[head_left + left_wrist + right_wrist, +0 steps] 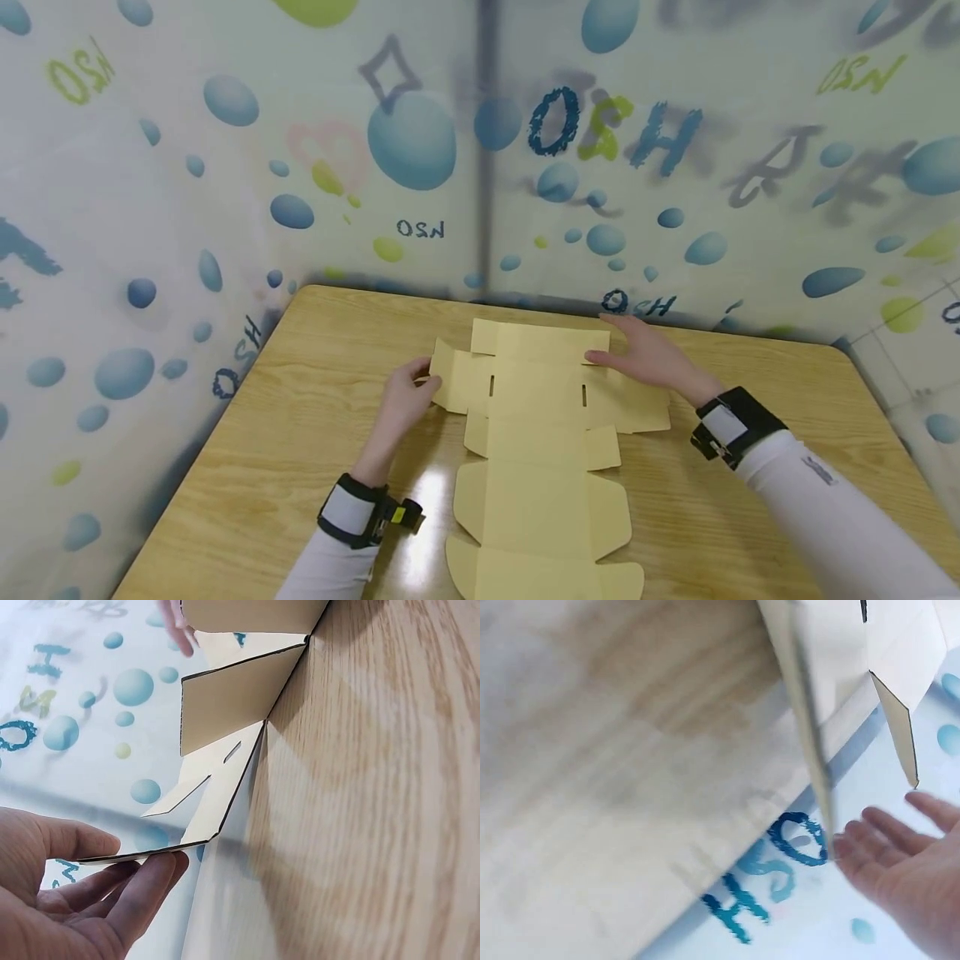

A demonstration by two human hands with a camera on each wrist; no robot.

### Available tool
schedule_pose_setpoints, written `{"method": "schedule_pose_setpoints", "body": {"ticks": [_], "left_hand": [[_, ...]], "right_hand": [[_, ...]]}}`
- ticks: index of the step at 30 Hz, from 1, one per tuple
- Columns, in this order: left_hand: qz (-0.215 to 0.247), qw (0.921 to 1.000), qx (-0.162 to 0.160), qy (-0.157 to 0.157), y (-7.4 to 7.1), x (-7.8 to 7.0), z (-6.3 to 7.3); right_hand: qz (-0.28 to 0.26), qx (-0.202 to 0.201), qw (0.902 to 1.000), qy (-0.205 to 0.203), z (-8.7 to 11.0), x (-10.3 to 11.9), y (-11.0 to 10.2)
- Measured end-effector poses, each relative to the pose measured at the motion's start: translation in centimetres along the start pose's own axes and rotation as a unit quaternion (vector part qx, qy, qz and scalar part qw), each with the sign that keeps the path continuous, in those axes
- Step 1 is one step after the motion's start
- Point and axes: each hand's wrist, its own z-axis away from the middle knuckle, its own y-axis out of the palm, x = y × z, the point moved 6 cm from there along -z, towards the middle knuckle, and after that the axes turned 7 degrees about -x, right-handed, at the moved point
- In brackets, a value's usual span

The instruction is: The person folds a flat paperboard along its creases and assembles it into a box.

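Observation:
A flat die-cut cardboard box blank (536,450) lies unfolded on the wooden table, with flaps along both sides and two short slots near its far part. My left hand (407,398) pinches the outer left flap (450,371) between thumb and fingers; that flap is bent up, as the left wrist view also shows. At the far right corner, my right hand (648,354) has its fingers extended, thumb over the edge of the far panel (551,340). In the right wrist view its fingers (889,832) are spread beside the raised flaps.
The wooden table (315,400) has its far edge against a wall covering (337,167) patterned with blue drops and lettering. Black bands with small cameras sit on both wrists, the left camera (405,515) close beside the blank's side flaps.

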Motion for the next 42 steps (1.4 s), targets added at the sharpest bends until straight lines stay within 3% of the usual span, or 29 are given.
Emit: {"method": "schedule_pose_setpoints", "body": {"ticks": [8, 13, 23, 42], "left_hand": [[0.011, 0.9999, 0.003, -0.011, -0.2, 0.3, -0.1], [0.011, 0.9999, 0.001, -0.004, -0.1, 0.2, -0.2], [0.013, 0.9997, 0.005, -0.018, 0.0, 0.2, -0.2], [0.021, 0.9998, 0.004, -0.004, 0.2, -0.3, 0.0]], "right_hand": [[0.033, 0.035, 0.9961, -0.074, -3.0, 3.1, 0.8], [0.050, 0.049, 0.9937, -0.088, -3.8, 4.0, 1.1], [0.060, 0.056, 0.9928, -0.087, -4.7, 3.9, 2.0], [0.056, 0.024, 0.9949, -0.080, -5.0, 3.7, 2.5]]}}
